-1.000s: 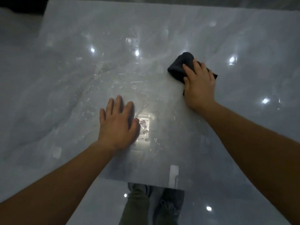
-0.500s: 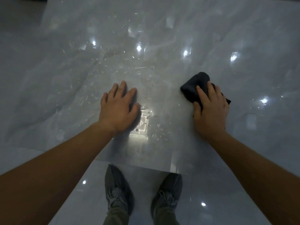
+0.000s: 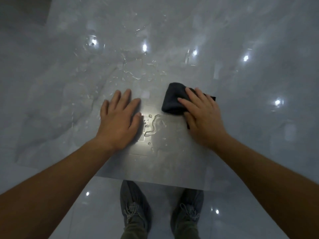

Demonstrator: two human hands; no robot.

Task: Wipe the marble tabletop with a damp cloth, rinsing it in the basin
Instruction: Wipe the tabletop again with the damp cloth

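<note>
**Counter wipe: cloth under right hand, close to left hand**

The dark cloth [image 3: 172, 99] lies bunched on the wet marble counter [image 3: 259, 80]. It sits beneath the right hand [image 3: 202, 118], and its folded end shows beyond the fingertips on the left. The right hand's fingers are extended across the top of the cloth and press it down rather than curl round it. A strip of cloth shows under the thumb side.

The left hand [image 3: 119, 121] lies palm down on the counter with its fingers spread and straight, holding nothing. It is near the cloth but not touching it. A small puddle [image 3: 155, 125] and scattered droplets lie between the two hands, just beside the cloth's near edge. Two grey shoes [image 3: 134, 206] stand on the glossy floor [image 3: 93, 209] below the counter's near edge.

Compared with one second ago, the right hand and cloth have come nearer the counter's near edge and closer to the left hand. The left hand has kept its flat placement beside the puddle.
</note>
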